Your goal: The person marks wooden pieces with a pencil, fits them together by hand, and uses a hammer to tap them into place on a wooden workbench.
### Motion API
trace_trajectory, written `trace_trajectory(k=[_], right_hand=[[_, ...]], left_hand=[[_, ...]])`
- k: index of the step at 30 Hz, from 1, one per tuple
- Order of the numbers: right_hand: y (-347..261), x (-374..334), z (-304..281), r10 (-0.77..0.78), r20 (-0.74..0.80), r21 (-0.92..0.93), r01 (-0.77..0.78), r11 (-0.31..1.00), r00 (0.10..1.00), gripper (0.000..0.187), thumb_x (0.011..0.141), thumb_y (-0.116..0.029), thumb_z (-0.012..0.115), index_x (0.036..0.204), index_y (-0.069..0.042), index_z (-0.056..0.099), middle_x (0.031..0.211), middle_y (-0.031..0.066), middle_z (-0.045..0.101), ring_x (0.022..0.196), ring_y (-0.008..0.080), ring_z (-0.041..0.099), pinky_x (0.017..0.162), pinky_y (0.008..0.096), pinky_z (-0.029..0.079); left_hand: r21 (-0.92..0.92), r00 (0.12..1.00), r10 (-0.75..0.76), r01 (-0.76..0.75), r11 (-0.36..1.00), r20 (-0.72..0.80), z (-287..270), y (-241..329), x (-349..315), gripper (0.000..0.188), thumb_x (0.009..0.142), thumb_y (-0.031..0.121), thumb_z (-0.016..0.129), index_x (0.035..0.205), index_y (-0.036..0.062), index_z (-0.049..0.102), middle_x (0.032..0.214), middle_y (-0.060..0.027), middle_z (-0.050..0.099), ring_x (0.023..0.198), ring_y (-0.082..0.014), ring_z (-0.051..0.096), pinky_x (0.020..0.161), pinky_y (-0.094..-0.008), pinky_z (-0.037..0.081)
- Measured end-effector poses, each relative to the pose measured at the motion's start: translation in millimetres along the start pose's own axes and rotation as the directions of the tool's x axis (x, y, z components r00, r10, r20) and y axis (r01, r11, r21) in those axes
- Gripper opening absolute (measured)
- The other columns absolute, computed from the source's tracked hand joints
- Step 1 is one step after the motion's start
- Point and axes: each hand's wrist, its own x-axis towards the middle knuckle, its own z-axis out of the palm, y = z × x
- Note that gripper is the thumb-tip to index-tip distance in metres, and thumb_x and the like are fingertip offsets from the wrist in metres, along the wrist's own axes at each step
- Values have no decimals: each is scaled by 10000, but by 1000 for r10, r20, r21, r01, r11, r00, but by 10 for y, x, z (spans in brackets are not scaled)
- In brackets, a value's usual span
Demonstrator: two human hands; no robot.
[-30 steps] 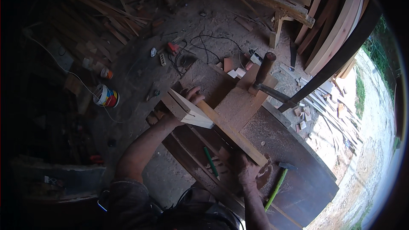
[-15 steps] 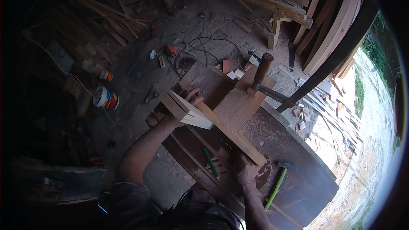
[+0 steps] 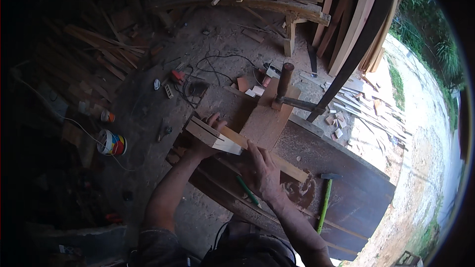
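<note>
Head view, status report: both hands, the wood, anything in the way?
Left hand gripping slotted wooden block. Right hand over wooden strip, right end showing past it. Hammer on bench, clear of both hands.

Left forearm [image 3: 167, 198] angles inward, left hand [image 3: 204, 149] curled; right forearm [image 3: 296, 220] slants leftward, right hand [image 3: 266, 172] with fingers [image 3: 255, 155] extended.

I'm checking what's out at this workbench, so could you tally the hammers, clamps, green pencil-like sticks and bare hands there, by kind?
Hammer: 1
Clamp: 1
Green pencil-like stick: 1
Bare hands: 2, the left hand and the right hand
Total: 5
</note>
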Motion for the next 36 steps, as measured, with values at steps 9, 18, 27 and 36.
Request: trace_trajectory(k=[9, 18, 27, 36], right_hand=[[-110, 375, 627, 194, 97, -12, -194, 981, 976, 525, 844, -119, 679, 1311, -64, 445, 1152, 194, 628, 1062, 404, 619, 865, 456, 533], [-437, -111, -536, 236, -34, 320, -213, 923, 971, 290, 848, -62, 771, 1117, -3, 681, 1060, 123, 711, 987, 217, 687, 823, 365, 556], [-55, -1148, -1119, 584, -121, 9, -588, 809, 803, 373, 809, -77, 824, 1138, -38, 653, 1061, 111, 701, 973, 217, 677, 835, 360, 549], [259, -999, -849, 341, -108, -115, -352, 929, 934, 450, 743, -35, 825, 1147, -24, 626, 1152, 147, 614, 1103, 299, 604, 934, 407, 493]], left_hand=[[150, 995, 98, -95, 984, -12, -207, 207, 81, 813, 798, 349, 759, 1447, 25, 392, 1423, -233, 461, 1384, -420, 414, 1066, -524, 402], [-522, 986, -167, 152, 839, 19, 98, -128, -433, 1048, 880, 255, 690, 1583, 6, -46, 1629, -298, 74, 1525, -398, 126, 1234, -453, 166], [-403, 981, -190, 185, 896, 27, 144, -106, -387, 955, 945, 340, 644, 1586, 4, 23, 1635, -260, 134, 1527, -390, 128, 1234, -458, 173], [-457, 971, -241, 220, 862, 14, 90, -39, -352, 865, 920, 273, 650, 1569, -26, 162, 1597, -276, 242, 1506, -436, 174, 1224, -493, 191]])
